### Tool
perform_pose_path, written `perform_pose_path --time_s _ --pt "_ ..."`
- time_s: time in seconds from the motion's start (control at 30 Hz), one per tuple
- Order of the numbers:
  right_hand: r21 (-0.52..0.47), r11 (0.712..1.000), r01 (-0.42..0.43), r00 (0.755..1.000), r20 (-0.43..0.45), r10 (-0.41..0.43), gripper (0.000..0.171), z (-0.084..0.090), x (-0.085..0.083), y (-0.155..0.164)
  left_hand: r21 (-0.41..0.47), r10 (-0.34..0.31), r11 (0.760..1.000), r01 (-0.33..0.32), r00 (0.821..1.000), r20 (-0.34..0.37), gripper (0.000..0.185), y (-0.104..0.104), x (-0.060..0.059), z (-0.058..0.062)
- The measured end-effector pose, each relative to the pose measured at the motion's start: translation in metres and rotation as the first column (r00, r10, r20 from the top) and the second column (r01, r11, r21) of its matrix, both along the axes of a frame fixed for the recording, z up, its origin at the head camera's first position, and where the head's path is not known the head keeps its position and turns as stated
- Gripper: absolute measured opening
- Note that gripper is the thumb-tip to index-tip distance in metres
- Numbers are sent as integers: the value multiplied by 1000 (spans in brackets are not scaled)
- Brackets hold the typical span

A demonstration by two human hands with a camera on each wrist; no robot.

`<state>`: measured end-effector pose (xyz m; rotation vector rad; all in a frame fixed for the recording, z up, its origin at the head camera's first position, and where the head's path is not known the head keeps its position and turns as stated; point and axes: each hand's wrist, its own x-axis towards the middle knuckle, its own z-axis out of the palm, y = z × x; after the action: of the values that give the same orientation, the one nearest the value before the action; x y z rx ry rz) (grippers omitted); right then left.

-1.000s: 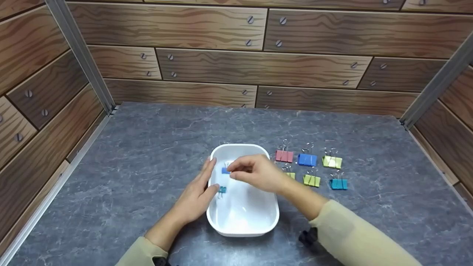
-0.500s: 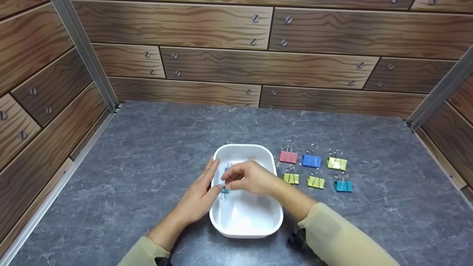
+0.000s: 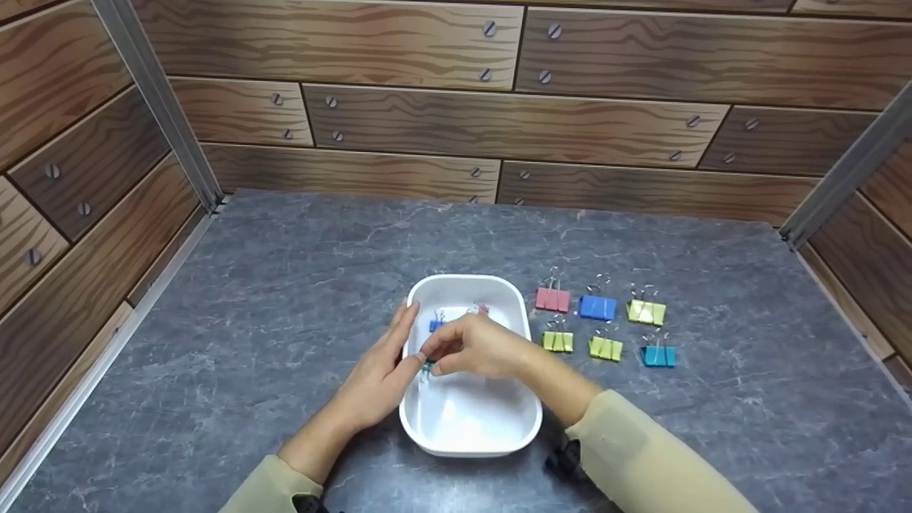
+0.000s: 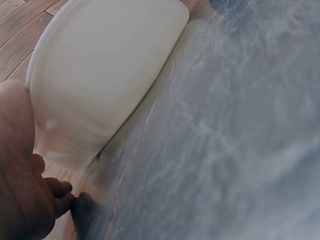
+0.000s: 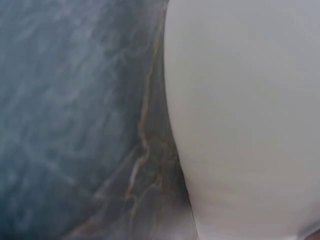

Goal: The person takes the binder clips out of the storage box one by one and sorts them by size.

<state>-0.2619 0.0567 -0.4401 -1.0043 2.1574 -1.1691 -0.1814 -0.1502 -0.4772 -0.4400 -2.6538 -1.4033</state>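
While the left hand [image 3: 377, 374] lies with straight fingers [image 3: 405, 324] along the outer left wall of the white tub [image 3: 499, 427], its thumb at the rim, the right hand [image 3: 477, 349] reaches over the tub from the right with its fingers curled together. The right fingertips pinch a teal binder clip [image 3: 427, 366] at the tub's left rim, just beside the left thumb; most of the clip is hidden by the fingers. Inside the tub, toward its far end, lie a blue binder clip [image 3: 436, 324] and a red clip [image 3: 482, 309], the latter only partly visible behind the right hand. The tub stands on the grey table [image 3: 285, 285], near the middle of its near edge.

To the right of the tub, six clips lie on the table in two rows. Far row, from the tub outward: pink clip [image 3: 552, 299], blue clip [image 3: 596, 307], yellow-green clip [image 3: 645, 312]. Near row: yellow-green clip [image 3: 557, 341], yellow-green clip [image 3: 605, 348], teal clip [image 3: 657, 355]. All are apart from one another and from the tub.

The left wrist view shows the tub's outer wall [image 4: 105, 65] standing on the table, with part of the left hand [image 4: 20, 190] at the lower left. The right wrist view shows only the tub's wall [image 5: 245, 120] against the table, blurred.
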Motion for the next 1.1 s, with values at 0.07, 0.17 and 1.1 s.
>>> perform_pose_path --time_s 0.07,0.17,1.1 --pt "1 1000 -13 1000 -4 13 22 -1 0 0 4 1 1000 -1 1000 11 69 0 1 1" --pt "13 1000 -20 999 -25 20 21 -1 0 -1 4 2 1000 -2 1000 26 69 0 1 2" --pt "72 997 18 992 -127 -9 16 -1 5 -1 13 -9 1000 9 1000 -2 71 -1 0 -1"
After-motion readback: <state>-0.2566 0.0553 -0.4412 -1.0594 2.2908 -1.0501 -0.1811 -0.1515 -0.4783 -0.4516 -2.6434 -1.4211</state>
